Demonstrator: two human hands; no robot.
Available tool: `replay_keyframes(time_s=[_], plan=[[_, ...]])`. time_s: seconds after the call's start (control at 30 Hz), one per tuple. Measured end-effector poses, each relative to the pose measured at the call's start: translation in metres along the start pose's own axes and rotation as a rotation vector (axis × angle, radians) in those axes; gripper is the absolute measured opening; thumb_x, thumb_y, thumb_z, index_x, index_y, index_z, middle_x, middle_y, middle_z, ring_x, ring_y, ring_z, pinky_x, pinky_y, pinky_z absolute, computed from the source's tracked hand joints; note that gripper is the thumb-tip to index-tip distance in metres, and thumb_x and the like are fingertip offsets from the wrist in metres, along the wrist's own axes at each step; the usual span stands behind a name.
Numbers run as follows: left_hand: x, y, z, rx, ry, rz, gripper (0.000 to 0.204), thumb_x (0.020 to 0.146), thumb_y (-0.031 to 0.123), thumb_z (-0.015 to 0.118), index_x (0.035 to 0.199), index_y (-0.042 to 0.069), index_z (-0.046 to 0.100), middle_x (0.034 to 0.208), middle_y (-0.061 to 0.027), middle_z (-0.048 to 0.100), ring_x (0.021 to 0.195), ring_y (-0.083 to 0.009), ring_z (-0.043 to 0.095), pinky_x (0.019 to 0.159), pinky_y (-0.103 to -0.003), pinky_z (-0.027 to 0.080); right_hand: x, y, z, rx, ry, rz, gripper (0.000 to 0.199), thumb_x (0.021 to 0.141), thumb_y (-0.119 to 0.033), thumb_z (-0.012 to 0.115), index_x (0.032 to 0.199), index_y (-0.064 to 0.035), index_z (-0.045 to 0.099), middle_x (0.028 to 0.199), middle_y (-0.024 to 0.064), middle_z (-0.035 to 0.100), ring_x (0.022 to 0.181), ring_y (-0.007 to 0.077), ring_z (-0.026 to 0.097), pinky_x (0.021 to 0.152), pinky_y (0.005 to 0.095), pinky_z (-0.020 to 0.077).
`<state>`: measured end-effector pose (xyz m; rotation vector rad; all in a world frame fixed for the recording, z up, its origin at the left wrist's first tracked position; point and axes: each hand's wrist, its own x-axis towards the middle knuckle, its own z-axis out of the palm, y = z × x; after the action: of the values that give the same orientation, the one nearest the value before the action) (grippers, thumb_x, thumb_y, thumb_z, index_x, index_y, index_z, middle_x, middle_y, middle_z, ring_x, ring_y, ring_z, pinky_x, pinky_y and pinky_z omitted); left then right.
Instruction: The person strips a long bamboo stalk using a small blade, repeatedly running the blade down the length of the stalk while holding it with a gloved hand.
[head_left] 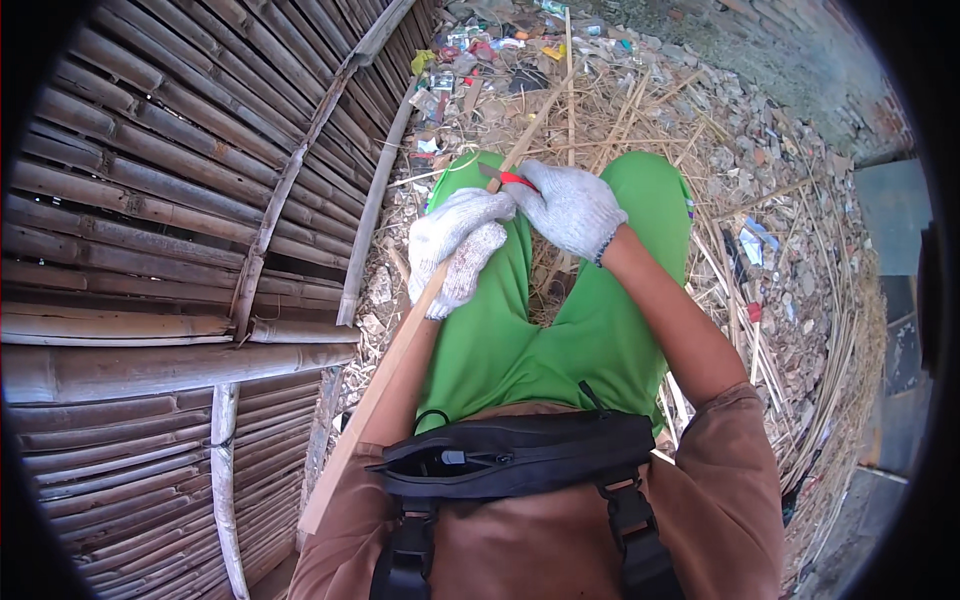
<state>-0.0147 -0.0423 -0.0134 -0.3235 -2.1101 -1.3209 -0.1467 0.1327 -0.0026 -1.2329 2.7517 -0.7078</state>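
My left hand (455,250), in a white knitted glove, is closed round a long, pale bamboo strip (390,360). The strip slants from beside my left upper arm, past my left knee, to the littered ground ahead. My right hand (575,208), gloved alike, grips a knife (515,180) with a red handle. Its dark blade lies across the strip, just beyond my left fingers. Both hands are close together above my green trousers (480,360). Most of the knife's handle is hidden in the right glove.
A bamboo slat wall (170,190) stands close on my left, with a thick bamboo rail (180,372). Rubble, litter and loose bamboo strips (625,120) cover the ground ahead and right. A black bag (530,455) hangs across my front. A masonry wall (800,60) rises at the far right.
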Motion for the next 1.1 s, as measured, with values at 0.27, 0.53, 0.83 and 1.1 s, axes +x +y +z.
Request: replay_keyframes(time_s=[0.27,0.53,0.83,1.1], plan=[[-0.013,0.017,-0.017,-0.005,-0.088,0.284,0.03,0.087,0.012,0.077,0.111,-0.006,0.074,0.092,-0.0209,0.076,0.081,-0.0339,0.073,0.079,-0.046,0.06,0.0,0.012,0.009,-0.034,-0.026,0.023,0.042,0.111,-0.048,0.05,0.113,-0.0091,0.065,0.098,0.0211,0.075,0.091,0.044,0.073,0.078,0.0589,0.0568],[0.002,0.01,-0.016,0.12,-0.163,0.376,0.037,0.076,0.009,0.081,0.111,-0.003,0.076,0.085,-0.0148,0.073,0.082,-0.0387,0.073,0.08,-0.049,0.059,-0.012,0.004,0.008,0.025,0.04,-0.074,0.048,0.111,-0.051,0.045,0.106,-0.0075,0.063,0.092,0.0211,0.075,0.085,0.0444,0.074,0.075,0.0596,0.0579],[-0.002,0.011,-0.017,0.12,-0.145,0.384,0.038,0.073,0.007,0.081,0.109,-0.003,0.076,0.082,-0.0142,0.072,0.078,-0.037,0.071,0.074,-0.046,0.058,0.0,0.004,0.012,-0.027,-0.011,-0.029,0.046,0.111,-0.052,0.047,0.111,-0.0095,0.066,0.091,0.0218,0.075,0.084,0.0449,0.073,0.074,0.0601,0.0565],[0.001,0.025,-0.027,0.117,-0.241,0.375,0.04,0.071,0.003,0.082,0.11,0.0,0.077,0.075,-0.0126,0.063,0.071,-0.0346,0.065,0.07,-0.045,0.055,0.001,0.003,0.008,0.036,-0.062,-0.065,0.051,0.111,-0.056,0.043,0.113,-0.013,0.07,0.094,0.0211,0.076,0.087,0.0449,0.074,0.078,0.0589,0.0582]])
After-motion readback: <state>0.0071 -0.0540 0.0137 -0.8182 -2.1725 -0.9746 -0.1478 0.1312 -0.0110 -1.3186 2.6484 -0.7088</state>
